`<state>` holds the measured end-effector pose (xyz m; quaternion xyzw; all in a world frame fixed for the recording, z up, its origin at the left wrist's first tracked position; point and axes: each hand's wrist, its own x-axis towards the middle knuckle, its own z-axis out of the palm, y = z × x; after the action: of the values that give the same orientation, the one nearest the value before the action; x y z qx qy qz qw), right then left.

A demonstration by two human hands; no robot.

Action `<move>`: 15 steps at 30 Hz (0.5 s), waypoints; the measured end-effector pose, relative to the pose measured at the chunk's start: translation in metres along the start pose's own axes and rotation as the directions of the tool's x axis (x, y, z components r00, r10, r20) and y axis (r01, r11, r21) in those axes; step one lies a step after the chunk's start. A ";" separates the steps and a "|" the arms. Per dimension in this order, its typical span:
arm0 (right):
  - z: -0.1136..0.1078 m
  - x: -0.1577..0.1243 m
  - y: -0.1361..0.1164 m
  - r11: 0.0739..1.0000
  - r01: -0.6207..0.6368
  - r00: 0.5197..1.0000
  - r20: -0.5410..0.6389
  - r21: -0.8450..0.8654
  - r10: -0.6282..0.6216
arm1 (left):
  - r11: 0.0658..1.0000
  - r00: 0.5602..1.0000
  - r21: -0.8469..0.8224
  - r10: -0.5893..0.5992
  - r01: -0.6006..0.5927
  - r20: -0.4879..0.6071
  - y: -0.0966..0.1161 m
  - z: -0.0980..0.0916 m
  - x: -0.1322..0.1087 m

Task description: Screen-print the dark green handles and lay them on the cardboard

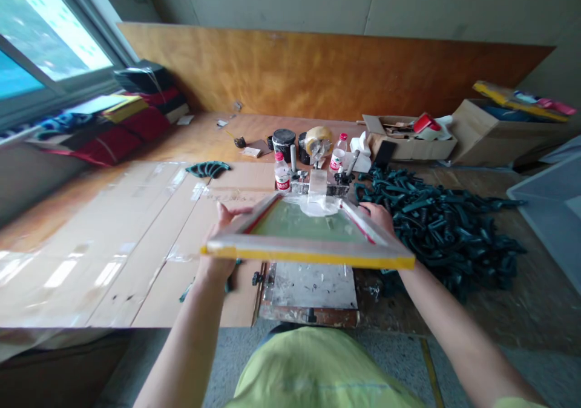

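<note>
Both of my hands are on a screen printing frame (308, 244), which is tilted up above a metal base plate (313, 286). Its front edge is yellow, and green mesh shows inside its grey sides. My left hand (222, 226) grips the left side, with the thumb raised; part of the palm is behind the frame. On the right side my right hand (379, 216) is closed around the rail, its fingers partly hidden. A clamp (318, 184) joins the frame's far end to the stand. To the right lies a heap of dark green plastic parts (436, 226).
Two bottles with red caps, a left one (282, 175) and a right one (338, 152), stand behind the clamp near a black tub (284, 144) and a tape roll (318, 141). Cardboard (131, 238) covers the left table, bearing several green pieces (209, 169). Boxes (413, 144) stand back right.
</note>
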<state>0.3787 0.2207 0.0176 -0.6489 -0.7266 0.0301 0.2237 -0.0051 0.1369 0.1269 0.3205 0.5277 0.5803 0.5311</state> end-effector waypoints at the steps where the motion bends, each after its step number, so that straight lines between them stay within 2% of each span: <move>1: -0.007 0.006 -0.005 0.999 0.002 1.000 -0.017 0.036 -0.002 | 0.995 0.996 0.050 -0.086 0.086 0.004 -0.012 -0.010 -0.009; 3: -0.015 0.018 -0.028 0.992 0.064 0.996 -0.064 0.106 -0.057 | 0.962 0.969 0.136 -0.244 0.238 0.031 -0.038 -0.027 -0.024; 4: -0.015 0.025 -0.043 0.984 0.126 0.989 -0.086 0.122 -0.116 | 0.948 0.957 0.160 -0.285 0.274 0.049 -0.053 -0.034 -0.030; 6: -0.011 0.037 -0.074 0.964 0.254 0.965 -0.094 0.081 -0.246 | 0.936 0.949 0.200 -0.307 0.288 0.068 -0.081 -0.042 -0.036; 8: -0.003 0.046 -0.100 0.945 0.327 0.945 -0.027 0.004 -0.327 | 0.933 0.960 0.249 -0.278 0.259 0.043 -0.105 -0.045 -0.035; 11: 0.009 0.053 -0.120 0.944 0.322 0.943 0.117 -0.075 -0.312 | 0.927 0.970 0.294 -0.242 0.231 0.000 -0.129 -0.047 -0.029; 15: 0.015 0.052 -0.122 0.951 0.269 0.920 0.333 -0.153 -0.207 | 0.926 0.970 0.304 -0.243 0.222 0.032 -0.140 -0.051 -0.023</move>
<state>0.2570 0.2548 0.0599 -0.5612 -0.8259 0.0335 0.0430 -0.0086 0.0836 -0.0147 0.3520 0.6246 0.4156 0.5596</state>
